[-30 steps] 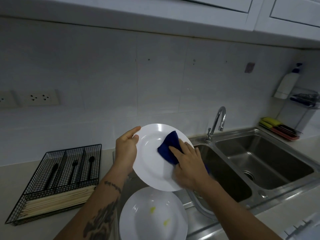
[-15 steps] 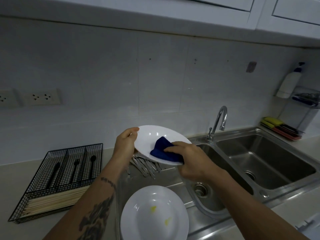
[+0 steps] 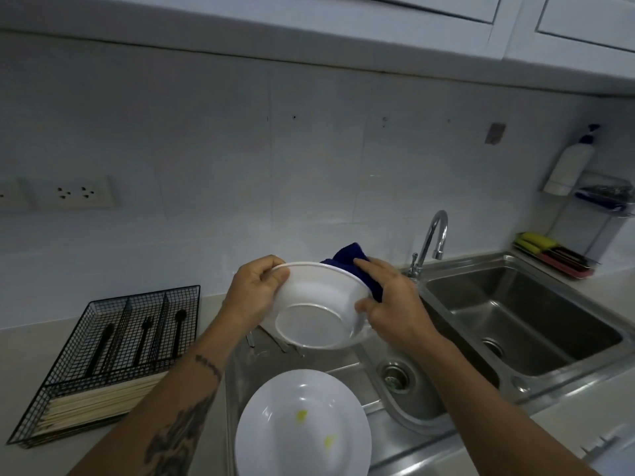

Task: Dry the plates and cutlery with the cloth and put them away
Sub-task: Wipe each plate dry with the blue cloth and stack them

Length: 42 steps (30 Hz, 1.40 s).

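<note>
While both hands tilt it, white plate (image 3: 318, 305) shows its underside above the sink drainboard (image 3: 261, 369).
Left hand (image 3: 256, 292) grips rim; right hand (image 3: 388, 300) pinches blue cloth (image 3: 347, 257) against far edge.

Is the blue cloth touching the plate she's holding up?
Touching. The head view shows the right hand pressing the blue cloth against the raised plate at its rim.
</note>
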Each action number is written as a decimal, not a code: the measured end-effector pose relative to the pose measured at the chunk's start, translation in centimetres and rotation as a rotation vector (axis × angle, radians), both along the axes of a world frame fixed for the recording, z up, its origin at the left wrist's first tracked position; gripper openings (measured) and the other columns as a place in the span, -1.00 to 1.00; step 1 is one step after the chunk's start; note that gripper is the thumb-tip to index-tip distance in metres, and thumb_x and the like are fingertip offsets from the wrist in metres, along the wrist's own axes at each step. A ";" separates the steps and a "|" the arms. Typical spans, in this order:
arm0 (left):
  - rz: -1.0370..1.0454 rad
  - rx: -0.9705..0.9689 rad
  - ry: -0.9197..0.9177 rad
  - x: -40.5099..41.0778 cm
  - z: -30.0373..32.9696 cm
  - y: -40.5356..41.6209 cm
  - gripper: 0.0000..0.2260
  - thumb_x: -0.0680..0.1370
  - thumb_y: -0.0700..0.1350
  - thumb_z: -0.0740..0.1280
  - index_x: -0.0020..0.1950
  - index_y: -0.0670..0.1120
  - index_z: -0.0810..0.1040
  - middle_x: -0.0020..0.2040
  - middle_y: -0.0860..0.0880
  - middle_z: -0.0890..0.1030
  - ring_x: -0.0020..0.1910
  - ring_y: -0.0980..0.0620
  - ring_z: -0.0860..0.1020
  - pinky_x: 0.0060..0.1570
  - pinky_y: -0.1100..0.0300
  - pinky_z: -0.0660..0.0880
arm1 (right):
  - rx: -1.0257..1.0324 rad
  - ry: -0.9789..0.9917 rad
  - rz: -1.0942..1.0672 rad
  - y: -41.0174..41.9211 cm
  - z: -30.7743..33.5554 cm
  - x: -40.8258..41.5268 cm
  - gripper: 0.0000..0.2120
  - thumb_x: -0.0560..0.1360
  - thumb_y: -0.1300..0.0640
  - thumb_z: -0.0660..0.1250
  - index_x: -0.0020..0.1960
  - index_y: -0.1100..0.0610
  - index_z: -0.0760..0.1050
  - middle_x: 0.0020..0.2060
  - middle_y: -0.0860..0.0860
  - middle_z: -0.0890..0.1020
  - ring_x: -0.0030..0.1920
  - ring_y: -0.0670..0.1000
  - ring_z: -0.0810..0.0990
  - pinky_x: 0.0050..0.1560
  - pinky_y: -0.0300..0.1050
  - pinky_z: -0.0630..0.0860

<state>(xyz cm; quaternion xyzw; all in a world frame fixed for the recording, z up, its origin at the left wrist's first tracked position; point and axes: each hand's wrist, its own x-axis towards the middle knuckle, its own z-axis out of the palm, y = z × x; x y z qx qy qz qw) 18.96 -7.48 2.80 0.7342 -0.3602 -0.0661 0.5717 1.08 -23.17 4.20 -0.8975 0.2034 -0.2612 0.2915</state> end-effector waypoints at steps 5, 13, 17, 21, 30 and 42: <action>0.055 0.001 0.093 -1.0 0.5 -1.1 -0.77 0.59 -0.14 0.30 -0.24 0.05 0.60 -0.21 0.05 0.62 -0.18 0.02 0.54 -0.16 0.18 0.41 | -0.004 -0.159 -0.246 0.9 -0.6 0.7 -0.42 0.49 0.32 0.28 0.48 0.08 0.29 0.42 -0.04 0.34 0.39 -0.01 0.31 0.40 -0.13 0.18; 0.129 -0.028 0.152 -2.1 0.5 -2.1 -0.78 0.56 -0.13 0.32 0.03 0.19 0.66 -0.03 0.13 0.64 0.00 0.07 0.58 0.10 0.05 0.54 | 0.095 -0.355 -0.305 3.5 -0.6 2.1 -0.49 0.57 0.27 0.20 0.50 0.09 0.25 0.45 0.00 0.31 0.40 -0.02 0.31 0.39 -0.25 0.19; 0.145 -0.057 0.205 -1.9 0.9 -2.2 -0.76 0.54 -0.07 0.29 0.00 0.26 0.65 -0.06 0.11 0.68 -0.02 0.03 0.64 0.10 -0.08 0.57 | -0.234 -0.179 -0.030 5.7 -3.0 1.9 -0.46 0.51 0.19 0.14 0.49 0.04 0.25 0.53 0.04 0.17 0.52 0.07 0.11 0.49 -0.02 0.09; 0.245 -0.174 0.285 -0.8 2.1 -0.8 -0.72 0.59 -0.22 0.22 0.08 0.08 0.64 0.09 0.06 0.63 0.06 0.04 0.58 0.12 0.08 0.52 | -0.336 -0.108 0.073 4.6 -6.3 0.2 -0.42 0.47 0.24 0.17 0.47 -0.02 0.27 0.54 0.03 0.11 0.54 0.08 0.02 0.44 0.28 0.16; 0.139 -0.188 0.343 -1.9 1.3 -1.0 -0.64 0.64 -0.25 0.14 0.20 0.12 0.62 0.26 0.04 0.57 0.17 0.03 0.55 0.21 0.08 0.52 | -0.290 -0.025 0.071 7.5 -3.9 1.9 -0.36 0.47 0.08 0.11 0.53 -0.10 0.11 0.56 -0.06 -0.02 0.55 0.03 -0.10 0.51 0.13 -0.09; 0.250 -0.375 0.455 -2.4 1.6 0.5 -0.66 0.63 -0.26 0.17 0.21 0.06 0.64 0.19 0.12 0.59 0.07 0.17 0.55 0.00 0.31 0.47 | 0.040 -0.090 -0.211 1.5 -2.4 2.5 -0.45 0.54 -0.12 0.02 0.52 -0.08 0.10 0.41 0.06 0.28 0.33 0.12 0.35 0.36 0.13 0.29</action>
